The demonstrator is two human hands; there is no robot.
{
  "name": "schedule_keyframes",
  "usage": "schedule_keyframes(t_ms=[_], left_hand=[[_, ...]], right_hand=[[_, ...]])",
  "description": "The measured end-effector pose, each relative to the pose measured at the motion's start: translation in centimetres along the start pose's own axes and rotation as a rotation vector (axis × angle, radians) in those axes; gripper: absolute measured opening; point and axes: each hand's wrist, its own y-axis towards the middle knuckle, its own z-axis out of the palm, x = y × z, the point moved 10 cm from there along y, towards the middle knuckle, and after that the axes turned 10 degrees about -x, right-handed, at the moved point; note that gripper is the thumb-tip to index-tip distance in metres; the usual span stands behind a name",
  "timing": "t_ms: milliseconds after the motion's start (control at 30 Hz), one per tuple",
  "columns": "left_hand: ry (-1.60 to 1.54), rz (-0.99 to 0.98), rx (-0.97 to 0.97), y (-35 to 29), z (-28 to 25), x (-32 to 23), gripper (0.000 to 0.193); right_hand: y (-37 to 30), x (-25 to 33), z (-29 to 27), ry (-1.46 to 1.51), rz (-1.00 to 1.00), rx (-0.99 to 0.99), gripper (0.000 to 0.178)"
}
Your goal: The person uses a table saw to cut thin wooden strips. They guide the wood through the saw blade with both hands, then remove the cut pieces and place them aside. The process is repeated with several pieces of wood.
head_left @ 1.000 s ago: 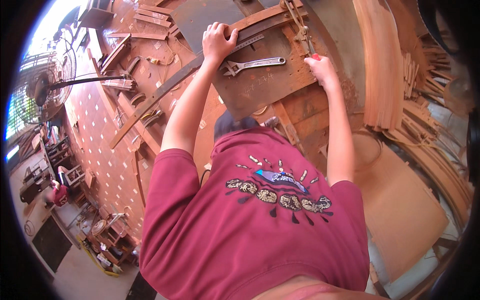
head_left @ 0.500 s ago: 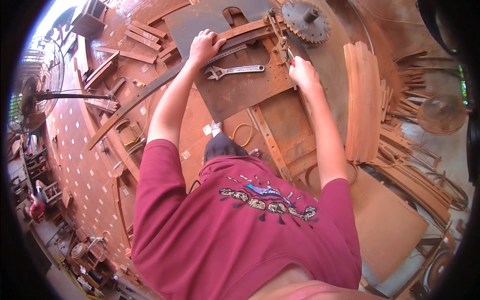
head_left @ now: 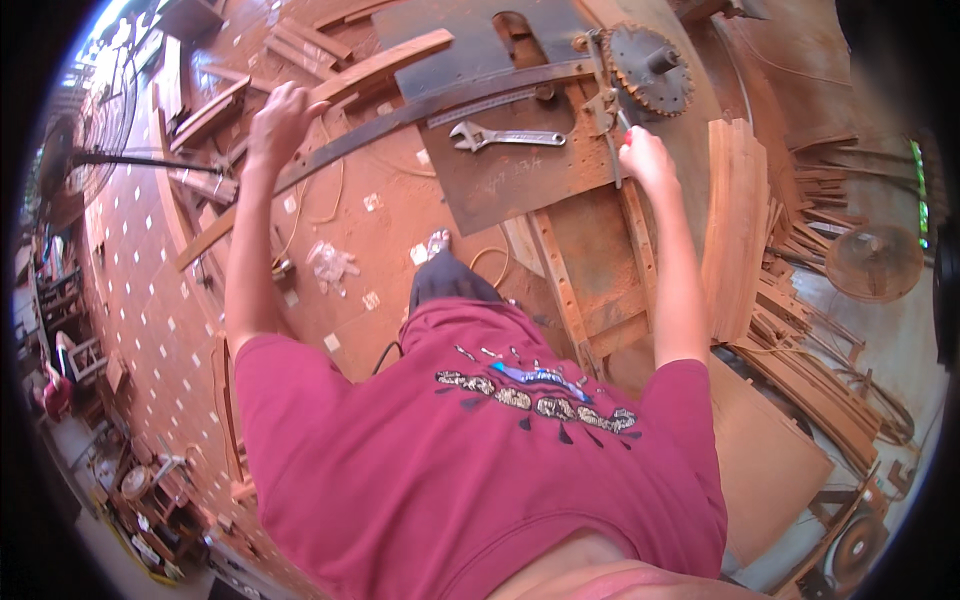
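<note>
My left hand (head_left: 283, 125) is closed at the near end of a reddish wooden strip (head_left: 390, 65), out past the left edge of the metal saw table (head_left: 500, 185). My right hand (head_left: 648, 160) is closed round a red-handled tool with a thin metal shaft (head_left: 624, 120), mostly hidden in the fist. It is beside a metal linkage (head_left: 602, 105) at the table's right side. A toothed circular saw blade (head_left: 635, 75) stands just beyond. On the table lies an adjustable wrench (head_left: 510, 137), below a long dark fence bar (head_left: 440, 100) with a ruler (head_left: 485, 106).
Stacked boards (head_left: 730, 230) stand right of the saw frame (head_left: 560, 285), with a wooden panel (head_left: 765, 450) nearer. Wood offcuts (head_left: 300, 50) lie at far left, near a standing fan (head_left: 85, 155). A crumpled pale glove (head_left: 330, 265) and a yellow cable (head_left: 488, 260) are on the tiled floor.
My left hand has moved left, drawing the wooden strip off the fence bar and away from the blade. My right hand keeps its hold beside the linkage. The view has shifted slightly.
</note>
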Motion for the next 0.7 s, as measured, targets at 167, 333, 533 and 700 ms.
schedule_keyframes(t_ms=[167,333,533,700], left_hand=[[-0.042,-0.399,0.085,-16.3,-9.0,4.0,0.042],[-0.093,-0.747,0.063,-35.8,-14.7,-1.5,0.036],[-0.192,-1.130,0.085,-53.5,-15.5,-14.9,0.037],[-0.131,-1.385,0.525,-66.0,-14.4,-25.6,0.052]], right_hand=[[0.5,-1.7,1.2,-0.080,-0.100,0.057,0.029],[-1.9,-0.4,-0.4,-0.119,-0.141,0.152,0.014],[-1.5,-2.4,1.8,-0.320,-0.246,0.225,0.016],[-2.3,-5.3,3.7,-0.294,-0.338,0.246,0.019]])
